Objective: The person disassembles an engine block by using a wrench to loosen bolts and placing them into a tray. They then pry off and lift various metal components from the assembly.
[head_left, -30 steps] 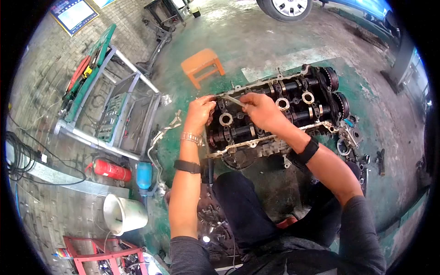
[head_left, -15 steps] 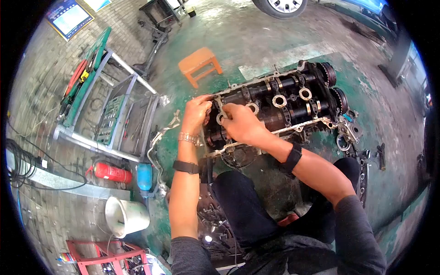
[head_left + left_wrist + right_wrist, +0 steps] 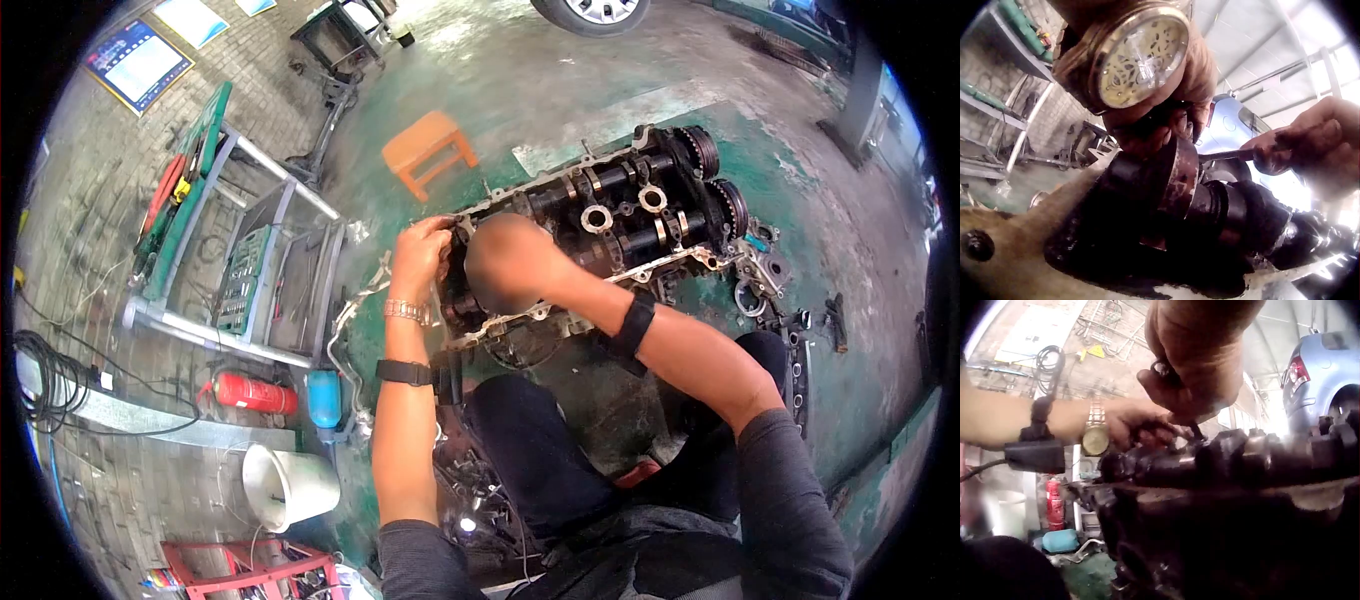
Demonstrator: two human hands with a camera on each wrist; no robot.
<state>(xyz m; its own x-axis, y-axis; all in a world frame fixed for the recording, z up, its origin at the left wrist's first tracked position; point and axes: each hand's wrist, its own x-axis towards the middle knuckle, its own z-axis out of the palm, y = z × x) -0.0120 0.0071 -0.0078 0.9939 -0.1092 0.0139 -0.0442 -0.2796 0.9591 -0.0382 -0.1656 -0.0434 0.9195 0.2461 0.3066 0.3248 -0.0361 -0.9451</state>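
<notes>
A dirty cylinder head [image 3: 700,257] lies before me, with two dark camshafts [image 3: 550,203] and round gears [image 3: 706,152] at its right end. My left hand [image 3: 420,258] is at the left end; its fingers curl down at a camshaft end beside a worn bearing cap [image 3: 1182,178]. I cannot tell what those fingers hold. Close beside it, my right hand [image 3: 515,262] is blurred in the head view. In the left wrist view, that hand [image 3: 1310,150] grips a thin metal wrench [image 3: 1229,154], whose far end is hidden behind the cap, near the left fingertips.
An orange stool [image 3: 430,150] stands beyond the head. Left are a tool rack [image 3: 240,345], a red fire extinguisher [image 3: 255,393], a blue cylinder [image 3: 324,398] and a white bucket [image 3: 300,487]. Loose engine parts [image 3: 770,265] lie to the right.
My right hand has moved left with the wrench, closer to my left hand, and covers the wrench in the head view. The left hand keeps its place on the cylinder head.
</notes>
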